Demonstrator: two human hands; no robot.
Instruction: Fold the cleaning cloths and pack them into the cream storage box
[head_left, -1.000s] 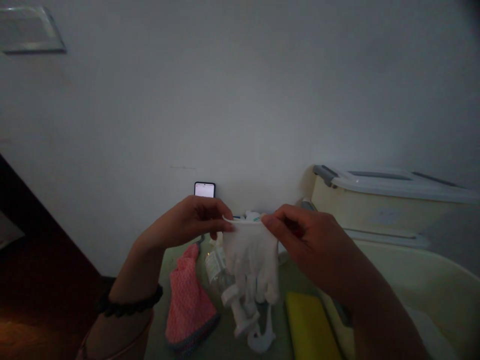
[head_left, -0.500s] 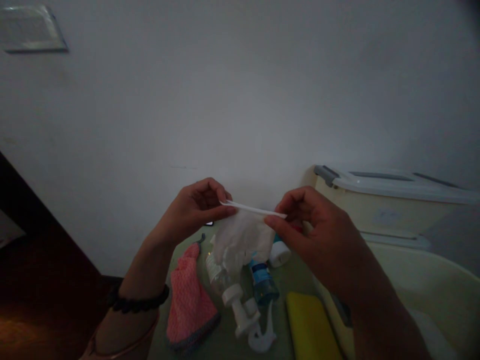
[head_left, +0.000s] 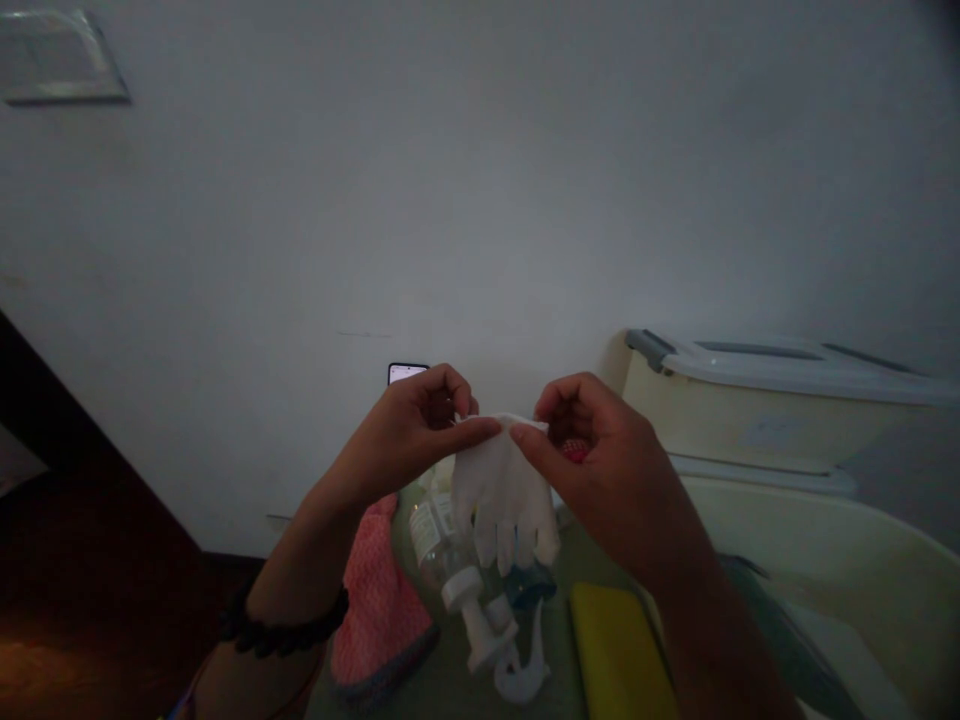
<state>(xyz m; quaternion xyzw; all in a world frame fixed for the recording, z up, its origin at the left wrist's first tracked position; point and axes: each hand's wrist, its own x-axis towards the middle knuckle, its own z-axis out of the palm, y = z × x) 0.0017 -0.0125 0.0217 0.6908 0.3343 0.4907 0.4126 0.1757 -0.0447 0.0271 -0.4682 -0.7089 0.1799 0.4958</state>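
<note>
A white glove (head_left: 504,490) hangs fingers down between my hands, its cuff at the top. My left hand (head_left: 420,415) pinches the left side of the cuff, the thumb lying along the near side. On the right side, my right hand (head_left: 589,440) pinches the same cuff between thumb and fingers. Behind and below the glove lies a clear pump bottle (head_left: 442,545) with a white pump head. A blue bottle (head_left: 531,588) is partly covered by the glove's fingers. Near it is a white hook-shaped piece (head_left: 523,675).
A pink cloth (head_left: 382,600) lies on the green surface at left, a yellow block (head_left: 621,650) at right. A phone (head_left: 407,372) leans on the wall behind. A lidded storage box (head_left: 757,410) and an open cream bin (head_left: 825,520) stand at right.
The glove's cuff was stretched taut and tilted half a second ago; now my hands are closer together and the glove hangs flat with its fingers spread. The phone shows again.
</note>
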